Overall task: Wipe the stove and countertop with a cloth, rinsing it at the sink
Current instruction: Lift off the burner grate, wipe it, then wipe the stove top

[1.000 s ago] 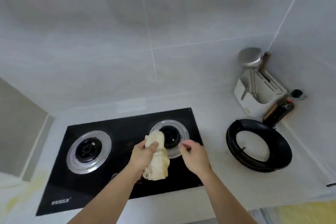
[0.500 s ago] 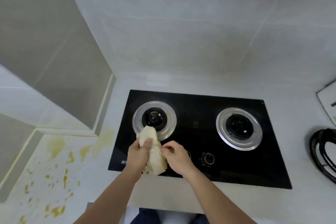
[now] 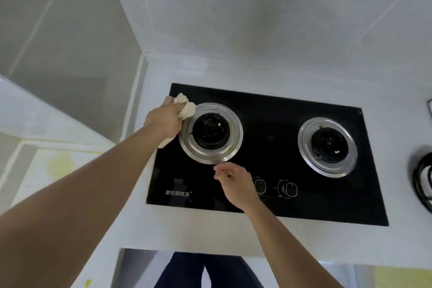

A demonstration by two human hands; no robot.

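A black glass stove (image 3: 261,110) with two steel-ringed burners is set into the white countertop (image 3: 187,231). My left hand (image 3: 164,120) grips a bunched cream cloth (image 3: 187,107) at the stove's far left corner, against the rim of the left burner (image 3: 211,132). A tail of the cloth hangs out below the hand. My right hand (image 3: 235,183) hovers over the stove's front, just below the left burner, fingers loosely curled and holding nothing. The right burner (image 3: 327,146) is uncovered.
Two control knobs (image 3: 286,188) sit at the stove's front. A black round pan support (image 3: 422,179) lies on the counter at the right edge. Yellow stains (image 3: 59,165) mark the lower surface at left. Tiled walls close in behind and to the left.
My left hand has carried the cloth from the front of the left burner to its far left side. My right hand has let go of the cloth and stays near the front.
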